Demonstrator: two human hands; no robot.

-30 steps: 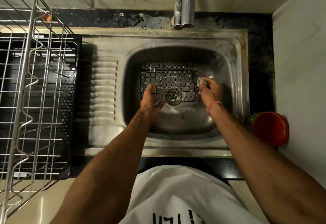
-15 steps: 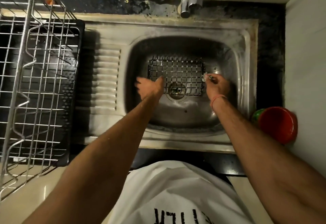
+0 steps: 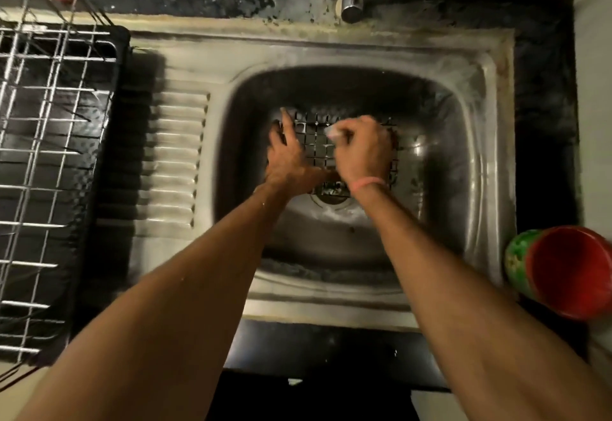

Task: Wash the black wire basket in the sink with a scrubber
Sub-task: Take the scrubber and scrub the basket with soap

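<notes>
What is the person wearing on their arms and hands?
Both forearms are bare, with no sleeves or gloves showing. The right hand has a thin pink band around its wrist. The left hand wears nothing, no ring or watch that shows. A few water drops sit on the left forearm.
</notes>
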